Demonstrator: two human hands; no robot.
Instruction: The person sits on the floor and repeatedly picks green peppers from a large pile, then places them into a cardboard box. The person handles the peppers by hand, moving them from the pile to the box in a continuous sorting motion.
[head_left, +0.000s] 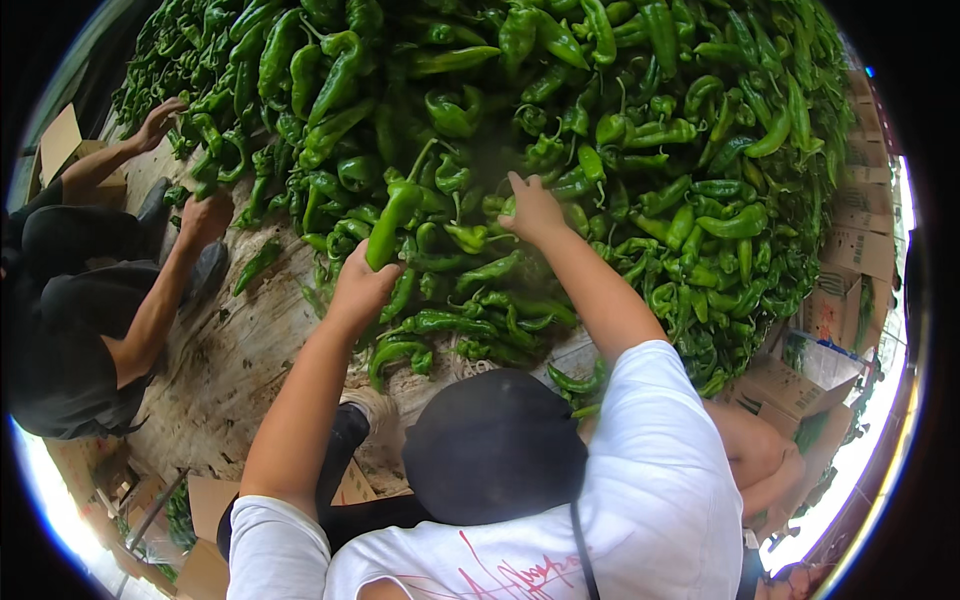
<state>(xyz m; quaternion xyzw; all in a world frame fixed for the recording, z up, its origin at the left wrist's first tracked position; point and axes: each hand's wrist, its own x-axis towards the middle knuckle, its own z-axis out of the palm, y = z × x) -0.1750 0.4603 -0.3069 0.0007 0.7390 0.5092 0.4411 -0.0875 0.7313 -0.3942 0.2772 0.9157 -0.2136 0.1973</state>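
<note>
A long green pepper (392, 222) stands tip down in my left hand (362, 283), its stem pointing up and away. My right hand (535, 211) reaches into the pile with thumb and fingers apart. Green shows between them, but no pepper is plainly held there. Both hands are over the near slope of a large heap of green peppers (645, 135). More loose peppers (457, 324) lie just below my hands, towards my knees.
At the left a person in dark clothing (82, 315) works the same heap with both hands. A worn, pale ground sheet (225, 360) shows between us. Cardboard boxes (787, 386) line the right, and another open box (214, 499) stands at lower left. A bare limb (757, 450) is at right.
</note>
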